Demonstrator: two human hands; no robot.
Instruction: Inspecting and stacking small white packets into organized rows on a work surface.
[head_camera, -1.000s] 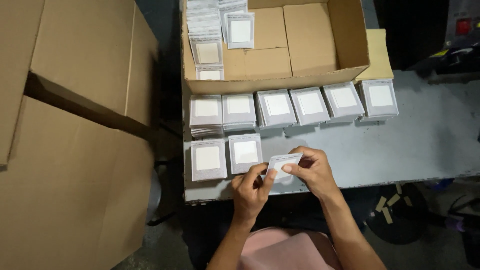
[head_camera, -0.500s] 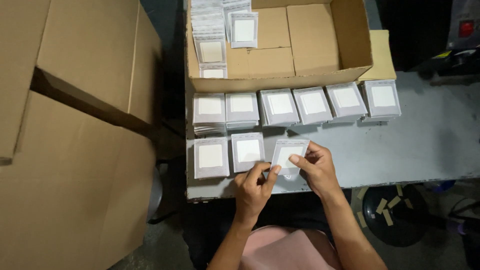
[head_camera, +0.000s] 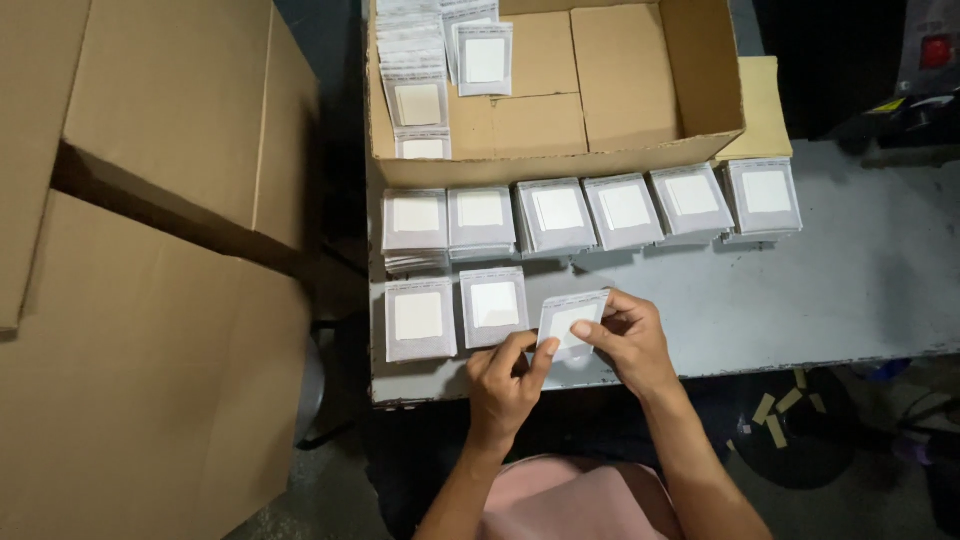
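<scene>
Two hands, left hand (head_camera: 505, 375) and right hand (head_camera: 628, 338), pinching one flat grey packet (head_camera: 570, 322), glossy square packets (head_camera: 455, 315) just left, cardboard box (head_camera: 560, 165) beyond.

My left hand (head_camera: 505, 385) and right hand (head_camera: 628, 340) sit close together, forearms angled inward, thumbs and forefingers pinched, other fingers loosely curled.

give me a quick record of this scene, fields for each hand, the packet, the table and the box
left hand: left hand pinches the lower left corner of the packet
right hand: right hand grips the packet's right edge
packet: small grey packet with a white square, tilted, at the table's near edge
table: grey table bears a back row of six packet stacks and two front packets
box: open cardboard box behind the row, packets in its left part
</scene>
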